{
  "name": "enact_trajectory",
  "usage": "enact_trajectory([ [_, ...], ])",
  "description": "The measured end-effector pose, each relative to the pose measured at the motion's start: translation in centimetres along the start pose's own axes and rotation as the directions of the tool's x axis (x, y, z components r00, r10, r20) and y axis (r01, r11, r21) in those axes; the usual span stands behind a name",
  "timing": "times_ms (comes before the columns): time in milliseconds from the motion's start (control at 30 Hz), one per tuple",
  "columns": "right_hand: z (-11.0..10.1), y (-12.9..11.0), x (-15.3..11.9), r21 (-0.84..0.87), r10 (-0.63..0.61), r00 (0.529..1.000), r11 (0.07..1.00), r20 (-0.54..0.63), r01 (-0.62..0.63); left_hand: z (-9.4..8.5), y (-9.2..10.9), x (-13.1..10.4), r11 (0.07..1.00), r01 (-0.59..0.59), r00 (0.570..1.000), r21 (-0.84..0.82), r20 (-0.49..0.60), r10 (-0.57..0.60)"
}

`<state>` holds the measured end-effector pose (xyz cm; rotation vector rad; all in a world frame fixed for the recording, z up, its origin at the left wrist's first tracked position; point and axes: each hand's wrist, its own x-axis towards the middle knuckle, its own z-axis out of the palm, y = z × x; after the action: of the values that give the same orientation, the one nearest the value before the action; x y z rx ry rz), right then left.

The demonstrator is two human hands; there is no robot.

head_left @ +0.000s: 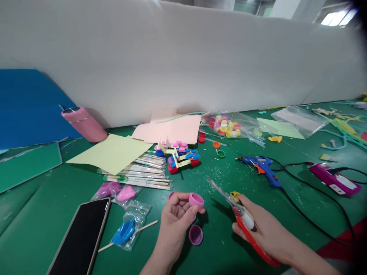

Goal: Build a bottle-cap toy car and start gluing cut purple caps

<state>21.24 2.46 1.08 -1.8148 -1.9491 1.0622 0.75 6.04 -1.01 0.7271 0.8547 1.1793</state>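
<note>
My left hand (179, 219) is closed, pinching a small pink plastic cup (196, 200) between thumb and fingers. Part of another pink piece peeks out behind its fingers. Just below, a purple cup (195, 235) lies on the table with its hollow side up. My right hand (262, 225) is wrapped round red-handled scissors (250, 238), their blades pointing up and left toward the table's middle. Yellow and white parts show by its fingers; whether these belong to the scissors I cannot tell. Ahead stands a small assembly of sticks and coloured caps (183, 156).
A blue glue gun (262, 168) with a trailing cord lies right, near a purple power box (334, 179). Wrapped sticks (143, 172), yellow paper (110, 152), a phone (82, 236) and a pink bottle (84, 124) are left. Behind are bagged caps (225, 126) and a white wall (172, 61).
</note>
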Motion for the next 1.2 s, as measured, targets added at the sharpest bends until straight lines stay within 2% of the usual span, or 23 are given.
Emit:
enact_trajectory([
  [267, 0.01, -0.86, -0.31, -0.196, -0.06, 0.998, 0.979, -0.017, 0.055, 0.2, 0.05, -0.14, 0.999, -0.051, 0.999, -0.007, -0.003, 0.051],
  [500, -0.16, -1.06, -0.05, -0.262, -0.092, 0.995, 0.962, -0.041, 0.078, -0.14, -0.06, -0.12, 0.992, -0.072, 0.997, 0.105, -0.02, 0.075],
  [967, 0.08, -0.82, 0.26, -0.279, -0.06, 0.998, 0.959, -0.031, 0.049, 0.25, 0.3, -0.13, 0.997, -0.056, 0.998, 0.057, 0.005, 0.056],
  [1200, -0.45, -0.98, -0.08, -0.277, -0.051, 0.998, 0.96, -0.03, 0.041, 0.15, 0.36, -0.13, 0.989, -0.054, 0.996, 0.14, -0.068, 0.064],
])
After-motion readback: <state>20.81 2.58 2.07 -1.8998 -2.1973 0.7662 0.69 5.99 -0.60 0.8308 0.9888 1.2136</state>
